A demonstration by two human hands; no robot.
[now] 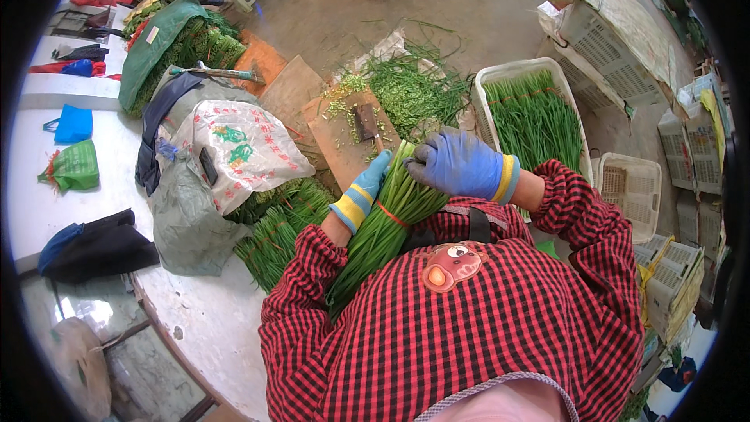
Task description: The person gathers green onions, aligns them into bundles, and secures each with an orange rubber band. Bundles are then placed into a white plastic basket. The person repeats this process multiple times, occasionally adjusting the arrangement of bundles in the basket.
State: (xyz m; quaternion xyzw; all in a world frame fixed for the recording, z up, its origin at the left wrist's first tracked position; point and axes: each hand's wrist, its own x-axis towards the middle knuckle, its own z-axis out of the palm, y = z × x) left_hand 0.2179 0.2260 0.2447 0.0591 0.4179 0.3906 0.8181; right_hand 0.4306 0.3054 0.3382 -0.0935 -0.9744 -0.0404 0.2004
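Observation:
A thick bundle of long green chives (384, 228) slants across my lap, tied with an orange band, its pale ends pointing up and away. My left hand (369, 184), in a teal glove with a yellow-striped cuff, grips it from the left near those ends. On the other side my right hand (460, 164), wearing a blue glove over a knit one, has its fingers curled against the upper stalks; its thumb is hidden. Just beyond the bundle, a cleaver (367, 123) lies on a wooden board (328, 132) among chopped pale bits.
Loose trimmings (404, 94) are heaped past the board. At right stand a crate of tied chives (533, 117), a smaller crate (630, 193) and stacked crates (609, 47). More bundles (272, 240) lie at left beside a printed plastic sack (252, 140) holding a phone (208, 165). People sit farther off.

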